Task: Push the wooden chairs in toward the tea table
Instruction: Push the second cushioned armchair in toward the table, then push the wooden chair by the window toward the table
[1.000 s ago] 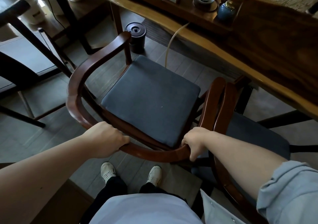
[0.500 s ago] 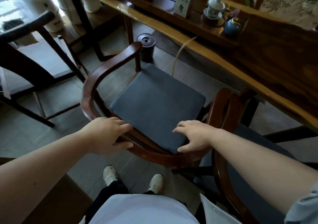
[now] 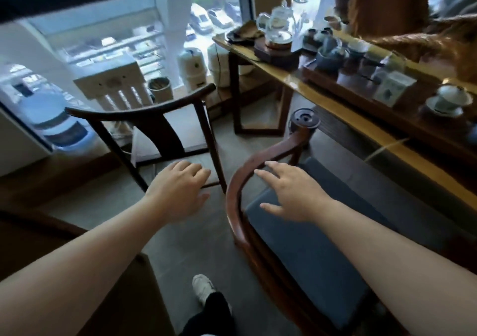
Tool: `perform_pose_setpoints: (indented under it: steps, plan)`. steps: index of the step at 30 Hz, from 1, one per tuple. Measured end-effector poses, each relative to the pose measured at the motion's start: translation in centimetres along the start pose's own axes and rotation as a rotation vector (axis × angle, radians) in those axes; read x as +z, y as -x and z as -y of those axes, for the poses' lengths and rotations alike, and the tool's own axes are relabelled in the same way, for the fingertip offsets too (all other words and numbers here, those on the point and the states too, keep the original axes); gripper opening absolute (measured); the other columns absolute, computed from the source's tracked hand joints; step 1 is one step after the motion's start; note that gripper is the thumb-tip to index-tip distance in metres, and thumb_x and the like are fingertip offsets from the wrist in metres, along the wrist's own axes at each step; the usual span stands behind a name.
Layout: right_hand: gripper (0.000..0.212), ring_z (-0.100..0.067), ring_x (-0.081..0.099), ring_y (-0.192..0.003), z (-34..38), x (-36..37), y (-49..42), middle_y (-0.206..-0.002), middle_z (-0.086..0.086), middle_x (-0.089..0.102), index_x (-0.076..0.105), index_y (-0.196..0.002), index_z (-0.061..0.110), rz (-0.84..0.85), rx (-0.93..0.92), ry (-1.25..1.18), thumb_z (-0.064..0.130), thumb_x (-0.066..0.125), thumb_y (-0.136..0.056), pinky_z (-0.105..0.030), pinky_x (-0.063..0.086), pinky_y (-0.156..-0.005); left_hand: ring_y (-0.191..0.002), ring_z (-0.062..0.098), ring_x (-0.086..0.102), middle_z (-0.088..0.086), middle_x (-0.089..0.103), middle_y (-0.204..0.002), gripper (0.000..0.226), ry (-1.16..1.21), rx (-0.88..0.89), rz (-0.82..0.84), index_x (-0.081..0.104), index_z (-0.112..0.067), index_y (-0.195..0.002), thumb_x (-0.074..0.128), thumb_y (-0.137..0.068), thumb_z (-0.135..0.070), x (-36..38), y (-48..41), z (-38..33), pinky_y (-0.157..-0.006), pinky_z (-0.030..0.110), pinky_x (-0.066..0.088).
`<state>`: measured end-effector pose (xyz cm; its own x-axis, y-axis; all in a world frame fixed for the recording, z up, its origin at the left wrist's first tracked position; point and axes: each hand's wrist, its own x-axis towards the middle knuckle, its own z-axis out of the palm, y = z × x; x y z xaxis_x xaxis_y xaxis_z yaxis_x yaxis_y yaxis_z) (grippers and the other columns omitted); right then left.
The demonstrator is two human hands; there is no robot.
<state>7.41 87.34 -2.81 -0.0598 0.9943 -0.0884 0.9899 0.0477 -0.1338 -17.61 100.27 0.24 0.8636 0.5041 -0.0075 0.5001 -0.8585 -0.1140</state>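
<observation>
A reddish wooden armchair (image 3: 238,180) with a dark blue seat cushion (image 3: 322,237) stands at the right, beside the long wooden tea table (image 3: 343,111). My right hand (image 3: 291,193) hovers open over the chair's curved rail and cushion, holding nothing. My left hand (image 3: 180,188) is open in the air left of that rail, fingers spread. Ahead stands a dark wooden chair (image 3: 154,121) with a curved top rail, its back toward me, left of the table's end.
Tea ware covers the table: a glass teapot (image 3: 278,23), cups, a small white box (image 3: 392,87), a lidded cup (image 3: 449,98). A black round canister (image 3: 304,121) sits on the floor under the table. A big window and white canisters lie beyond. My shoe (image 3: 204,286) is below.
Both hands have let go of the reddish chair's rail and lifted off it. My view has swung up and left, bringing the dark chair and window into sight.
</observation>
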Motion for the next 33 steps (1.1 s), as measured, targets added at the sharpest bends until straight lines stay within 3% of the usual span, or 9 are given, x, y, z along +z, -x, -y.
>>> perform_pose_setpoints:
  steps: [9, 16, 24, 33]
  plan:
    - [0.083, -0.031, 0.022, -0.144, 4.5, -1.5, -16.2, -0.161, -0.017, 0.022, 0.02, -0.155, 0.023, -0.021, 0.0, 0.03, 0.058, 0.057, -0.09, -0.043, 0.019, -0.116, -0.115, 0.033, 0.051, 0.011, 0.06, -0.124, 0.06, -0.002, -0.133, 0.06, 0.052, -0.011, -0.13, 0.065, -0.082, -0.046, 2.0, -3.1, 16.2, -0.098, 0.047, 0.043]
    - [0.082, -0.031, 0.023, -0.144, 7.0, -2.3, -24.7, -0.16, -0.016, 0.025, 0.021, -0.154, 0.024, -0.01, -0.047, 0.024, 0.057, 0.059, -0.089, -0.043, 0.021, -0.115, -0.117, 0.032, 0.051, 0.011, 0.061, -0.124, 0.062, 0.004, -0.222, 0.056, 0.052, -0.012, -0.131, 0.065, -0.081, -0.048, 3.2, -3.5, 24.7, -0.102, 0.045, 0.041]
    - [0.087, -0.031, 0.025, -0.143, 7.4, -2.6, -35.1, -0.159, -0.018, 0.025, 0.023, -0.154, 0.022, 0.035, -0.093, 0.054, 0.055, 0.064, -0.085, -0.044, 0.024, -0.116, -0.134, 0.032, 0.034, 0.009, 0.044, -0.146, 0.078, -0.043, -0.331, 0.096, 0.029, -0.021, -0.146, 0.055, -0.084, -0.059, 5.3, -4.8, 32.2, -0.111, 0.046, 0.029]
    - [0.09, -0.028, 0.024, -0.144, 5.2, 0.3, -48.3, -0.158, -0.016, 0.03, 0.025, -0.153, 0.022, 0.129, -0.145, 0.055, 0.053, 0.068, -0.081, -0.046, 0.023, -0.117, -0.138, 0.034, 0.027, 0.01, 0.036, -0.151, 0.079, -0.051, -0.341, 0.225, 0.018, -0.023, -0.148, 0.051, -0.086, -0.059, 8.9, -10.5, 40.9, -0.113, 0.047, 0.023]
